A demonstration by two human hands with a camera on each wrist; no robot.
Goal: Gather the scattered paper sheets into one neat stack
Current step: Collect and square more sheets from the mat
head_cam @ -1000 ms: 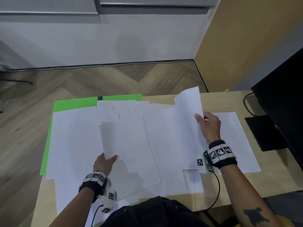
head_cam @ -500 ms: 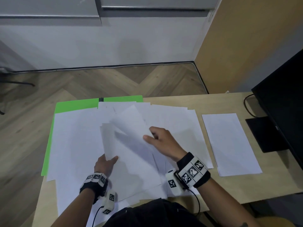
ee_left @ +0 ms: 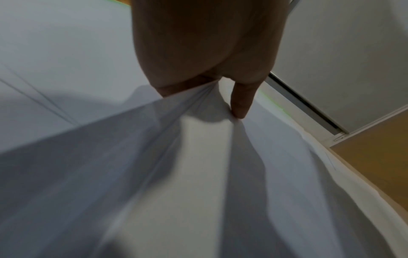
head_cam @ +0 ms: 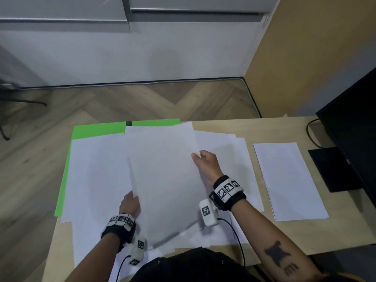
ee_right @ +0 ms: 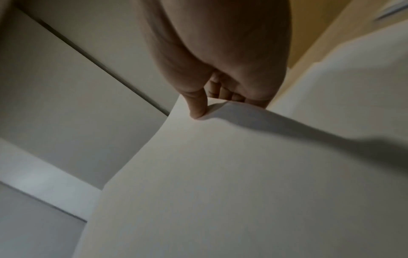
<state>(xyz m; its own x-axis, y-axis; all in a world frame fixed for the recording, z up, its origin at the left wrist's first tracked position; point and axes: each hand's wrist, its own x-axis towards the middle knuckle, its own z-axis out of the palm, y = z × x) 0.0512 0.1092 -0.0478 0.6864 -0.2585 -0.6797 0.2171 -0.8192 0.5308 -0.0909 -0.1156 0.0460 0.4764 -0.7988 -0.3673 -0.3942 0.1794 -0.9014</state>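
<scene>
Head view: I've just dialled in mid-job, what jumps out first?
A lifted bundle of white sheets dominates mid-desk, the left hand gripping its near-left edge and the right hand pinching its right edge. Loose sheets sprawl beneath over a green mat. A separate neat stack lies to the right, beside a black monitor.

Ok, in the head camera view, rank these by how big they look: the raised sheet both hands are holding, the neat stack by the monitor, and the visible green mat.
1. Raised sheet, though nearness to the camera inflates it.
2. Neat stack.
3. Green mat, mostly hidden under paper.
</scene>
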